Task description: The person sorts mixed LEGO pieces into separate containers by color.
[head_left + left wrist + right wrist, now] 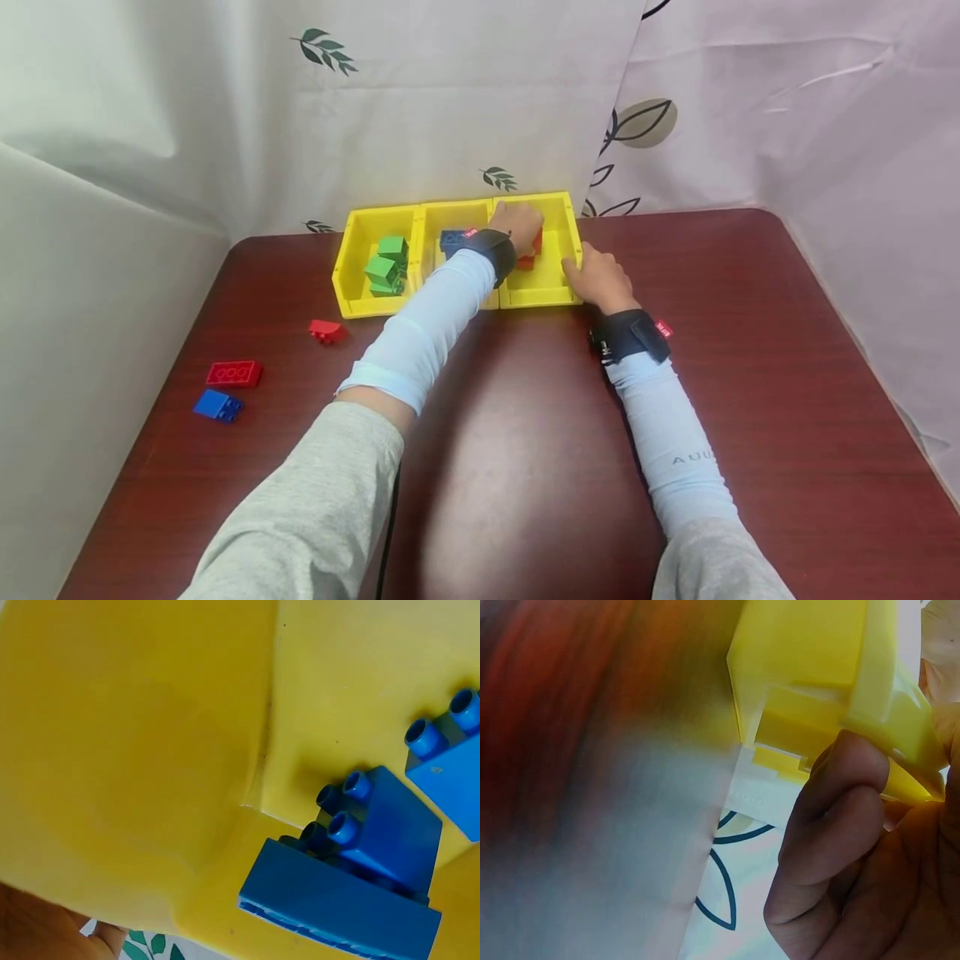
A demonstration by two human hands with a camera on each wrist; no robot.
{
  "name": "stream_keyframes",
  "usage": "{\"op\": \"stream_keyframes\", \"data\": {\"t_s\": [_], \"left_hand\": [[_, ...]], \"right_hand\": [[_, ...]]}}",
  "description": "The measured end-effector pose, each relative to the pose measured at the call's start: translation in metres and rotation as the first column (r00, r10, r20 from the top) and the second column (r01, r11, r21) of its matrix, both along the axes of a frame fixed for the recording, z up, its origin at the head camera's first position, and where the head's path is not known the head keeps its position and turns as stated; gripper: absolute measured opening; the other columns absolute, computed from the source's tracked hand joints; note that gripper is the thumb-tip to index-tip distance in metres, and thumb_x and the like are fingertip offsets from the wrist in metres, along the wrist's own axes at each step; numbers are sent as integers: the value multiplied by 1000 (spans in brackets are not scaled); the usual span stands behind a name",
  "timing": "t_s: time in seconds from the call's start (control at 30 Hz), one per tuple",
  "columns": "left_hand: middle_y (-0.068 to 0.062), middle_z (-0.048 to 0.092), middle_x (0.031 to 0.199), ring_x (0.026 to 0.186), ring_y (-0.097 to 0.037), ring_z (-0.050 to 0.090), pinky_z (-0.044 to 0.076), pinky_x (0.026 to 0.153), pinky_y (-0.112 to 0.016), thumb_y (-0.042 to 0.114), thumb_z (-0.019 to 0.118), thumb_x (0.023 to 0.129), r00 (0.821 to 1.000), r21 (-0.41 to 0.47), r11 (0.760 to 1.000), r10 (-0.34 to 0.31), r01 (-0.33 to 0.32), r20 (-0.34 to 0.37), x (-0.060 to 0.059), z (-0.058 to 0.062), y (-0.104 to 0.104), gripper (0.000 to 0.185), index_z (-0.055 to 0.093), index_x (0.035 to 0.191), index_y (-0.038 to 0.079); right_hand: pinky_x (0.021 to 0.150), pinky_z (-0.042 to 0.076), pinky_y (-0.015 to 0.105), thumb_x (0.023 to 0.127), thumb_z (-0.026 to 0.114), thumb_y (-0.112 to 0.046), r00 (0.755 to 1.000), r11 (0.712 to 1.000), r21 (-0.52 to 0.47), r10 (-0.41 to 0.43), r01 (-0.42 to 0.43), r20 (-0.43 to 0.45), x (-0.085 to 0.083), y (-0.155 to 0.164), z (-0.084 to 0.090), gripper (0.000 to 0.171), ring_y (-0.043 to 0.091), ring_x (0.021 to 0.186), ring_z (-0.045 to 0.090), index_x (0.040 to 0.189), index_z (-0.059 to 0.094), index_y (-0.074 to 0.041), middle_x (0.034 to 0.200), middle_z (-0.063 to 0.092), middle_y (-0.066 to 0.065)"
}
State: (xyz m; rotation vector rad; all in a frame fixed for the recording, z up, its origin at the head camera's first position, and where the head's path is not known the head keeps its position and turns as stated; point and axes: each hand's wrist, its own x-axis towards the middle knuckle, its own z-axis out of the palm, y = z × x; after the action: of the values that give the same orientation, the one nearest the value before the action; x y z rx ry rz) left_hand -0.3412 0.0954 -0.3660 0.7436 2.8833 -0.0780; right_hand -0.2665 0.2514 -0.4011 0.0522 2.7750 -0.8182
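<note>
Three yellow bins stand side by side at the back of the table. My left hand (516,223) reaches across into the right bin (542,293), knuckles up, right over red bricks (532,251). Its fingers are hidden, so what they hold is unclear. My right hand (600,279) grips that bin's right front wall; in the right wrist view its fingers (840,817) curl round the yellow rim (870,712). The left wrist view shows blue bricks (360,870) lying on the middle bin's floor (135,750).
The left bin holds green bricks (386,265), the middle bin blue bricks (452,240). Loose on the table's left side lie a small red brick (326,331), a flat red brick (234,373) and a blue brick (218,406). Curtains close in the back and sides.
</note>
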Motion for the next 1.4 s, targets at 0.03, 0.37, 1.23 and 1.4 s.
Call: {"op": "stream_keyframes", "data": {"t_s": [0.03,0.37,1.23,1.4], "left_hand": [[-4,70,108,105,-23,60,40,100,-42,18,71,89,1000,-5,1000,0,0,-11,-1,-1,1,21,68,109,11],[-4,72,104,100,-23,63,43,96,-42,16,66,89,998,-26,999,31,-33,-55,1,-7,-12,14,72,101,10],[-17,54,139,124,-33,54,47,103,-50,35,60,97,943,417,847,319,-329,96,121,72,-241,60,41,147,8],[-21,53,137,125,-38,50,43,104,-55,28,66,93,925,384,843,365,-376,104,144,35,-263,62,42,146,7]], "right_hand": [[69,42,37,102,37,-42,1000,1000,1,1,-1,-1,0,0,1,44,31,81,54,127,43,-5,91,52,15],[69,42,38,102,37,-41,999,999,3,47,-47,3,-5,-11,-1,43,32,81,54,126,44,-7,90,52,15],[72,42,43,102,35,-45,999,999,10,54,-54,-1,-20,24,5,58,37,88,52,135,37,2,99,50,22],[70,42,43,101,33,-46,999,998,19,53,-53,0,-21,33,5,59,38,88,52,136,36,2,100,50,23]]}}
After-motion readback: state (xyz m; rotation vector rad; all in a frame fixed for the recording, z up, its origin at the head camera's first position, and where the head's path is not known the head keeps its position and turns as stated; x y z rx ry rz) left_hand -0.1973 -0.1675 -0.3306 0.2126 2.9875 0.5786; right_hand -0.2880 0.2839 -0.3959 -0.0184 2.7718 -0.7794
